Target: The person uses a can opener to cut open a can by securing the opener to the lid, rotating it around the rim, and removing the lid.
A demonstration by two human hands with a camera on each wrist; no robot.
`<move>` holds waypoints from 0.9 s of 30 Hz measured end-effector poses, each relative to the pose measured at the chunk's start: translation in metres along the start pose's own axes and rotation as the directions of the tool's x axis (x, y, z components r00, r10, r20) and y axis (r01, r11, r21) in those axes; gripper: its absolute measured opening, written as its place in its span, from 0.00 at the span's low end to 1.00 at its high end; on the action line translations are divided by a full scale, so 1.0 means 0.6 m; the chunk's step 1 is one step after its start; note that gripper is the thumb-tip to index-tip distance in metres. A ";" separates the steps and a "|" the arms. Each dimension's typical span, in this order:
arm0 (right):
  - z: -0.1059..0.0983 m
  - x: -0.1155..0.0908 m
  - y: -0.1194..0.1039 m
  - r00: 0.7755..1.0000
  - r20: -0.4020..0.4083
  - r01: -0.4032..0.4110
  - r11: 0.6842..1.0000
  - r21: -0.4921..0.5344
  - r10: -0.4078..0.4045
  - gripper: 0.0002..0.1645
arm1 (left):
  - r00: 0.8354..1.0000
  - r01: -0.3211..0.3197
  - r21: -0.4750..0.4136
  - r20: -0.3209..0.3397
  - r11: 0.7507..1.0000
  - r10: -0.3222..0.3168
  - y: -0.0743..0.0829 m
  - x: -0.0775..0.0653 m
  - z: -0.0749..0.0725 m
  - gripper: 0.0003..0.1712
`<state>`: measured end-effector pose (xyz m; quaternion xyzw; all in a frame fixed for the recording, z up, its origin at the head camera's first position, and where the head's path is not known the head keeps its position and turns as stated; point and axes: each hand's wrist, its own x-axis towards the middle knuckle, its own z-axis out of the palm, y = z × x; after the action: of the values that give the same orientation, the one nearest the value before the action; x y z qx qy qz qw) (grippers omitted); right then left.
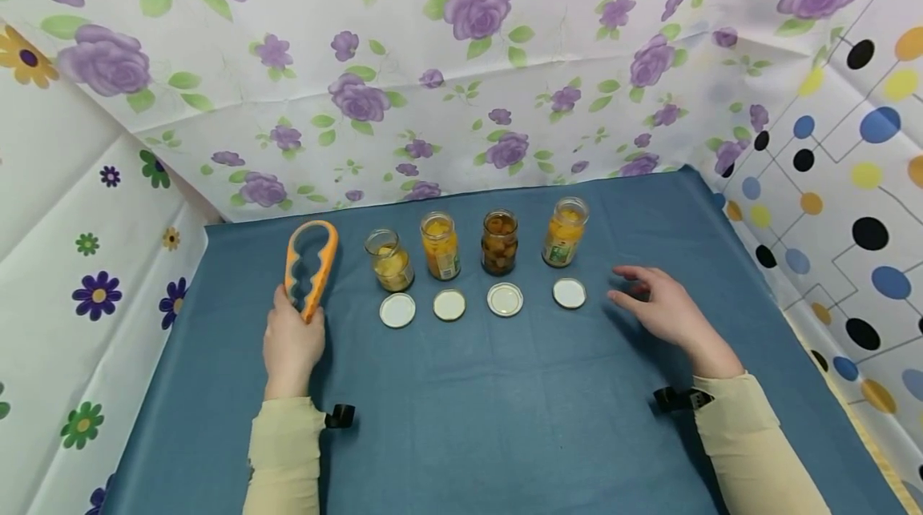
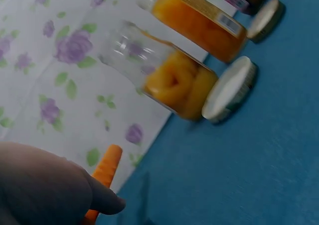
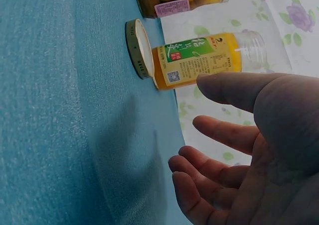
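Note:
My left hand (image 1: 292,347) grips the lower end of an orange jar opener (image 1: 323,275) with wavy inner edges, its loop pointing away from me. To its right stand several lidless glass jars in a row: a jar of pale yellow fruit (image 1: 392,268), two jars of orange-yellow fruit (image 1: 441,251) (image 1: 560,247), and a jar of dark brown fruit (image 1: 500,249) between those two. My right hand (image 1: 667,311) hovers right of the row, fingers loosely bent and holding nothing. In the right wrist view, the rightmost jar has a green-and-yellow label (image 3: 194,58).
In front of the jars lie their lids (image 1: 397,311), white undersides up, one before each jar. A blue cloth (image 1: 469,403) covers the table. Flowered sheeting (image 1: 360,138) rises behind it, and dotted sheeting (image 1: 836,219) borders the right side.

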<state>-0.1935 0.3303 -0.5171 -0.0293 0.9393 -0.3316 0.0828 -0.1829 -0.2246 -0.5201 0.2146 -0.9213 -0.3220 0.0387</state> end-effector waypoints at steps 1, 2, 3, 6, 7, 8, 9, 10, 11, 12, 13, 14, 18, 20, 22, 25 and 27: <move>0.000 0.000 0.001 1.000 0.001 -0.003 1.000 0.000 0.003 0.35 | 1.000 0.007 0.011 0.019 1.000 -0.007 -0.002 0.001 0.005 0.47; -0.001 -0.001 0.003 1.000 0.002 -0.006 1.000 -0.001 0.006 0.35 | 0.999 0.011 0.026 0.038 1.000 -0.012 -0.003 0.001 0.009 0.47; -0.001 -0.001 0.004 1.000 0.004 -0.008 1.000 -0.002 0.008 0.35 | 0.998 0.015 0.042 0.055 0.999 -0.017 -0.004 0.002 0.012 0.47; -0.001 0.000 0.007 1.000 0.007 -0.011 1.000 -0.003 0.011 0.35 | 0.996 0.018 0.094 0.089 0.995 -0.026 -0.001 0.005 0.019 0.48; -0.001 0.000 0.007 1.000 0.007 -0.010 1.000 -0.003 0.010 0.35 | 0.995 0.016 0.110 0.096 0.994 -0.026 0.001 0.006 0.020 0.48; -0.001 0.000 0.007 1.000 0.006 -0.009 1.000 -0.002 0.009 0.35 | 0.995 0.011 0.128 0.101 0.992 -0.024 0.003 0.007 0.022 0.48; -0.001 0.001 0.008 1.000 0.006 -0.009 1.000 -0.001 0.009 0.35 | 0.994 0.006 0.145 0.104 0.989 -0.021 0.006 0.009 0.023 0.47; -0.002 0.001 0.008 1.000 0.006 -0.010 1.000 -0.001 0.010 0.35 | 0.994 0.002 0.159 0.105 0.987 -0.019 0.008 0.009 0.024 0.47; -0.002 0.002 0.008 1.000 0.006 -0.010 1.000 -0.003 0.010 0.35 | 0.994 -0.002 0.168 0.104 0.986 -0.015 0.009 0.010 0.025 0.47; -0.002 0.002 0.008 1.000 0.007 -0.010 1.000 -0.003 0.010 0.35 | 0.995 -0.005 0.178 0.100 0.984 -0.013 0.010 0.010 0.026 0.46; -0.003 0.003 0.008 1.000 0.009 -0.011 1.000 -0.002 0.011 0.35 | 0.995 -0.010 0.191 0.096 0.982 -0.009 0.010 0.009 0.026 0.45; -0.003 0.003 0.008 1.000 0.012 -0.011 1.000 -0.002 0.011 0.35 | 0.996 -0.013 0.204 0.093 0.979 -0.006 0.009 0.008 0.026 0.44; -0.006 0.005 0.010 0.999 0.030 -0.024 1.000 -0.011 0.025 0.35 | 0.995 -0.037 0.234 0.095 0.972 0.015 0.000 0.002 0.025 0.44; -0.009 0.009 0.014 0.999 0.042 -0.033 0.999 -0.024 0.034 0.35 | 0.993 -0.052 0.237 0.115 0.970 0.025 -0.006 0.002 0.021 0.46; -0.015 0.016 0.019 0.998 0.053 -0.038 0.998 -0.044 0.040 0.36 | 0.990 -0.060 0.234 0.137 0.970 0.028 -0.010 0.008 0.013 0.50; -0.030 0.039 0.030 0.997 0.065 -0.042 0.996 -0.081 0.047 0.38 | 0.988 -0.067 0.237 0.148 0.969 0.032 -0.018 0.029 -0.014 0.55; -0.043 0.059 0.038 0.996 0.062 -0.055 0.992 -0.113 0.062 0.39 | 0.990 -0.080 0.244 0.133 0.967 0.049 -0.025 0.049 -0.039 0.56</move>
<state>-0.2331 0.3601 -0.5167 -0.0172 0.9536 -0.2749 0.1212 -0.1993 -0.2607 -0.5129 0.1670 -0.9614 -0.2156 -0.0359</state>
